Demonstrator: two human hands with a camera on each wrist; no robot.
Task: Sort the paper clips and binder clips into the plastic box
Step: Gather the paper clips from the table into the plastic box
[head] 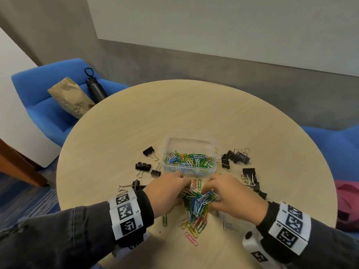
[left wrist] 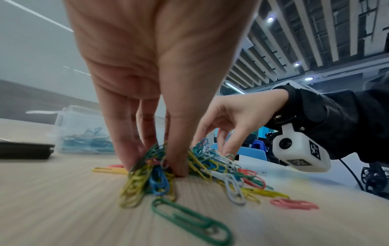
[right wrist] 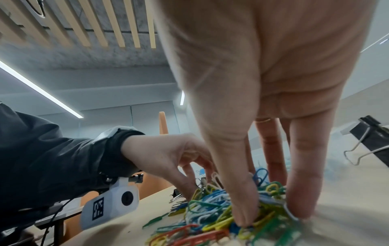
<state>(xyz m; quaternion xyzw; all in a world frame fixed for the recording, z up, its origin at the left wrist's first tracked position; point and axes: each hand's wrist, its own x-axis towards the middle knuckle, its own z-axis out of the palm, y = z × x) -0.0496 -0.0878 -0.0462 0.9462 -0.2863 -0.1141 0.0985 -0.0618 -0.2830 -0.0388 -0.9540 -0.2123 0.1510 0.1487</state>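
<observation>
A heap of coloured paper clips (head: 196,206) lies on the round table near its front edge. My left hand (head: 174,189) and right hand (head: 213,193) close in on the heap from both sides. Thumb and fingers of the left hand (left wrist: 155,164) pinch a bunch of clips. The right hand (right wrist: 272,214) does the same with its thumb and fingers dug into the heap. Just behind stands the clear plastic box (head: 190,140), open, with many paper clips inside. Black binder clips lie left (head: 143,166) and right (head: 238,156) of the box.
More binder clips (head: 250,178) lie beside my right hand. Loose paper clips (head: 191,238) trail toward the table's front edge. A blue chair (head: 38,113) beyond the table's left rim holds a brown paper bag (head: 70,98) and a black bottle (head: 96,86).
</observation>
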